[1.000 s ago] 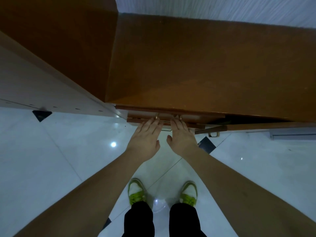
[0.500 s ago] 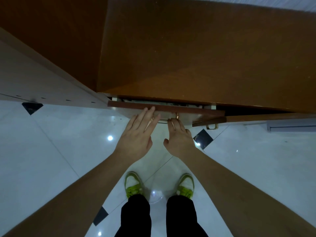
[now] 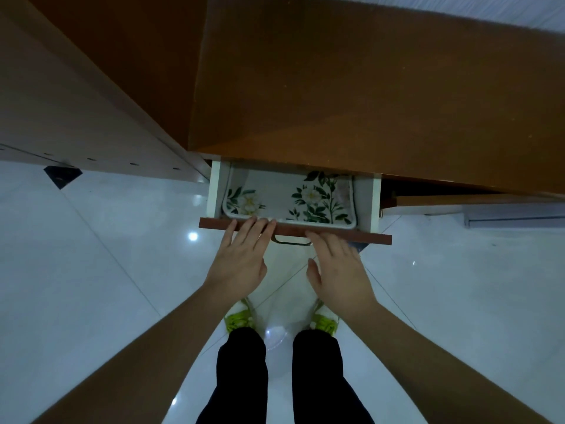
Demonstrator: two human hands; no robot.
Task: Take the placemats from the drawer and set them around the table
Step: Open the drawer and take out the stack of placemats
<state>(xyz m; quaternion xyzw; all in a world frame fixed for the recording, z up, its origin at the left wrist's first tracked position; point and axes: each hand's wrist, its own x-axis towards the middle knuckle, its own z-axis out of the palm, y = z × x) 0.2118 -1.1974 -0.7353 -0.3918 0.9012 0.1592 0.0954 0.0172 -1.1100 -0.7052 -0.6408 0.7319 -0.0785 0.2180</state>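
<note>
Just beyond our left hand [image 3: 241, 258] and right hand [image 3: 339, 264], both open with fingertips on the drawer [image 3: 336, 236] front, placemats [image 3: 290, 197] lie flat, long axis crosswise.

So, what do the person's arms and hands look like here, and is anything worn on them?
Both forearms are bare, with no sleeves in view. The left hand and the right hand wear no gloves, and no watch, ring or bracelet shows on them.
</note>
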